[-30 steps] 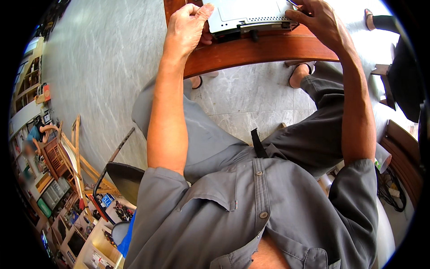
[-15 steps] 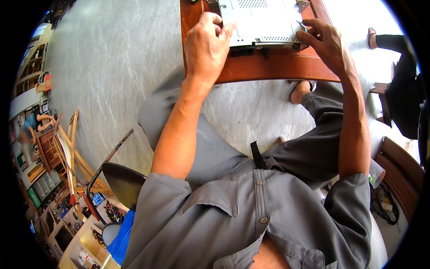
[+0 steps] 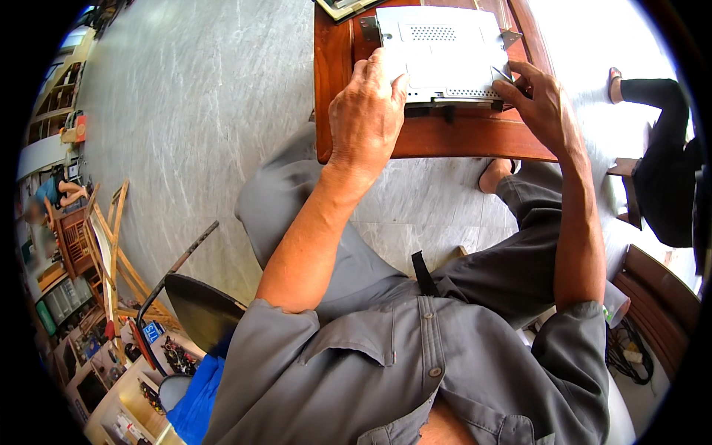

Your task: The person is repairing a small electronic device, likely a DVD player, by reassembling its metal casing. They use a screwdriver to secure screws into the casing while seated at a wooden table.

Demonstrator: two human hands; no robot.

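A silver metal casing [image 3: 437, 59] with perforated patches and side brackets lies on a reddish wooden stool or small table [image 3: 466, 137]. My left hand [image 3: 367, 111] grips the casing's near left side, fingers curled along that edge and thumb at the near corner. My right hand [image 3: 541, 107] is closed around a thin tool [image 3: 501, 73] at the right edge; what kind of tool is too small to tell. A dark framed panel [image 3: 341, 7] lies beyond the casing's top left corner.
A person [image 3: 52, 191] in a blue top is at far left among wooden frames [image 3: 119, 245] and cluttered shelves. Another person's dark-clad leg [image 3: 645, 90] shows at right. A black chair-like piece [image 3: 196, 308], blue fabric [image 3: 196, 393] and coiled cables [image 3: 630, 356] surround me.
The casing, tabletop and both hands appear lower in the picture, bringing more of the casing's top into view. My left hand has shifted right along with the casing in the picture.
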